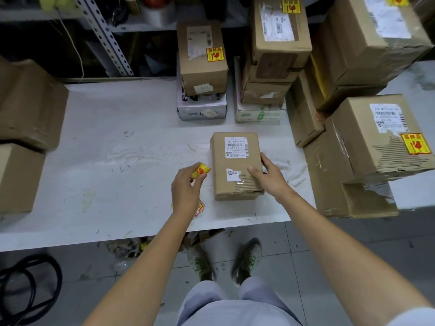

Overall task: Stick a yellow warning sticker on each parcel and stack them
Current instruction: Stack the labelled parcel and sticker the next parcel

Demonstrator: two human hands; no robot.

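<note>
The small cardboard parcel lies on the tabletop, long axis running away from the person, steadied by the right hand. Just left of it, a yellow warning sticker is pinched in the left hand.

Brown cardboard parcel laid flat on white table, shipping label on top, near corner torn. Yellow sticker, curled, pinched in left hand, just beside parcel's left edge.
</note>
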